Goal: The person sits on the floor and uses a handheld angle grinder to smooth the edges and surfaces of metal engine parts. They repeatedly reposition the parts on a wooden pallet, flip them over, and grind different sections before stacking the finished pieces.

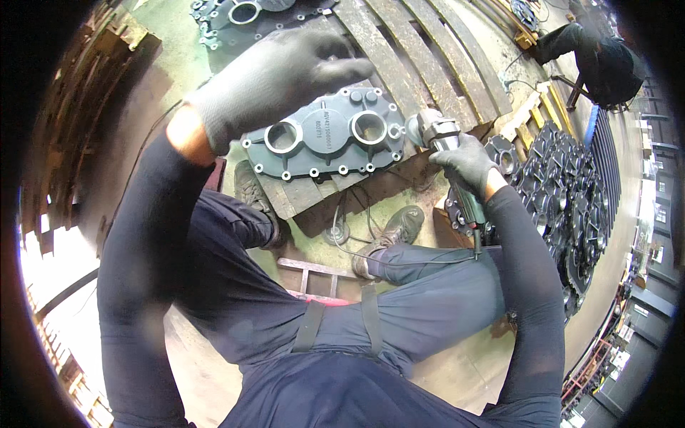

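Observation:
A dark grey cast metal cover plate (325, 135) with two large round bores and small bosses round its rim lies on a wooden pallet (414, 60). My left hand (285, 78), in a grey glove, is raised over the cover's far left part, its thumb stretched out and fingers curved, with nothing visible between them. At the cover's right end, my right hand (467, 162), also gloved, is wrapped round an angle grinder (467, 207). The grinder's metal head (437, 130) and disc point toward the cover's right edge; whether they touch is unclear.
Another casting (246, 16) lies at the far left of the pallet. Many dark castings (560, 192) are piled at right. The grinder's cable (399, 262) runs past my shoes. Stacked wood (93, 107) stands at left. Another person (581, 53) is at the far right.

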The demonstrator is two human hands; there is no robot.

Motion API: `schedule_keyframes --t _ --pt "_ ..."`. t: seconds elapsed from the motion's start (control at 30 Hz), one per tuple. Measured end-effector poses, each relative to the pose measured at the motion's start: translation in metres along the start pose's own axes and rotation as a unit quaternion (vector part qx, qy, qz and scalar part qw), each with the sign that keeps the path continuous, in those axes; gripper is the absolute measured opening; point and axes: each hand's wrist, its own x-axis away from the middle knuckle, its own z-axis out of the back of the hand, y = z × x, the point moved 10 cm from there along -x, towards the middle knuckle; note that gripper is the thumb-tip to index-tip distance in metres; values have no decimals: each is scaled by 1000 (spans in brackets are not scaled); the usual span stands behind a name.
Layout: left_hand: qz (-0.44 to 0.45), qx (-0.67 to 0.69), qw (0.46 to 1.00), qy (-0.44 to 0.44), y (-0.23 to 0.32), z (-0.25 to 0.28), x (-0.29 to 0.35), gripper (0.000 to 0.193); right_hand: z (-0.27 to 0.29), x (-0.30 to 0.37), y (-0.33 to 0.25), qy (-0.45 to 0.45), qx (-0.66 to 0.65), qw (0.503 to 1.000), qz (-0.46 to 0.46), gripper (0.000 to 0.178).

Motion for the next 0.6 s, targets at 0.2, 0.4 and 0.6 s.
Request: schedule_keyframes --t 0.2,0.4,0.6 --pt "190 21 981 8 -6 -10 2 41 3 -34 15 1 187 982 -11 85" --pt "205 32 976 -66 -6 -24 7 43 -4 -55 -2 -41 233 971 -13 81" --pt "186 44 978 -81 -2 -26 10 47 -13 -54 -20 -66 241 968 -10 80"
